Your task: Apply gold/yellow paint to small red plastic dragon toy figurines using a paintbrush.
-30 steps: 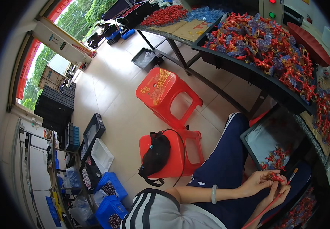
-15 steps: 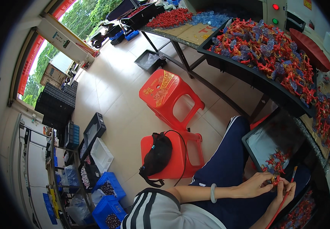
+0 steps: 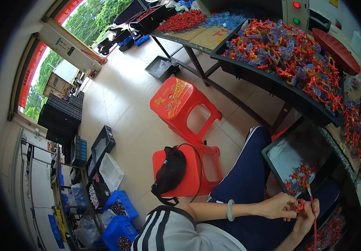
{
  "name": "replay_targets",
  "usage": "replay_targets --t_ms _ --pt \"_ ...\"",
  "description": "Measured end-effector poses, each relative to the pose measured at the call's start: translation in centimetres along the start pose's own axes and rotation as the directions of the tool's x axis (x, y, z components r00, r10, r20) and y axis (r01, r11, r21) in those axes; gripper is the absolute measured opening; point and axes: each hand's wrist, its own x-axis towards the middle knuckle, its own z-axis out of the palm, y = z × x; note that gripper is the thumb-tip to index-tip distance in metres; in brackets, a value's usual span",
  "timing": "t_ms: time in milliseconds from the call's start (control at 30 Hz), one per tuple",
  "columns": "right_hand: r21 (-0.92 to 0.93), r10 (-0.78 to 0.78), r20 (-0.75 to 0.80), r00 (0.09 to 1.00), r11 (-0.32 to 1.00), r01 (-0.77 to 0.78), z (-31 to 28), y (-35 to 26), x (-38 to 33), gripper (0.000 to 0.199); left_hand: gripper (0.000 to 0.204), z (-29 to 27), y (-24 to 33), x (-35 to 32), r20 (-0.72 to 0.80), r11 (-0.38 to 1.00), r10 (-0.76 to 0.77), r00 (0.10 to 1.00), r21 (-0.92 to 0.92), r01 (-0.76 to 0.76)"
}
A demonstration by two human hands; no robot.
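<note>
My left hand, with a pale bangle on its wrist, is closed on a small red plastic piece over my lap. My right hand meets it there, fingers closed round a thin red-handled paintbrush whose tip points up and away. Its fingers also seem to touch the red piece, though they partly hide it. Just beyond both hands, a black tray with a whitish lining bears a small heap of red and blue pieces.
A large black tray heaped with red, blue and yellow pieces stands on the workbench at right. Two red stools are ahead, the nearer bearing a black bag. Blue crates and a shelf rack line the left.
The paintbrush has swung to the left, its tip now nearer the heap of pieces. Both hands remain together around the small red piece, and the head view has shifted slightly.
</note>
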Motion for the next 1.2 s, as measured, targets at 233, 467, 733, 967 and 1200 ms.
replay_targets --t_ms 233,467,733,967,1200 --pt "0.027 0.008 0.021 1.000 1.000 -0.009 -0.1 -0.1 0.0 0.032 0.022 -0.2 -0.2 0.1 0.010 0.998 0.030 1.000 0.054 -0.030" --pt "0.027 0.000 0.034 0.999 1.000 -0.001 -0.1 0.0 0.1 0.031 0.025 -0.3 0.7 0.0 0.025 0.996 0.020 0.999 0.089 -0.022" --pt "0.001 0.010 0.009 1.000 1.000 -0.010 -0.3 0.0 0.0 0.031 0.026 -0.2 0.4 -0.1 0.022 0.994 0.016 1.000 0.107 -0.018" --pt "-0.020 -0.008 0.043 0.999 1.000 0.009 0.2 0.1 -0.1 0.029 0.026 -0.3 0.3 -0.3 0.018 0.994 0.035 0.999 0.100 -0.037" --pt "-0.051 -0.008 0.015 1.000 0.999 0.008 0.6 -0.2 0.2 0.029 0.027 -0.6 0.2 0.3 0.036 0.991 0.045 0.998 0.122 -0.049"
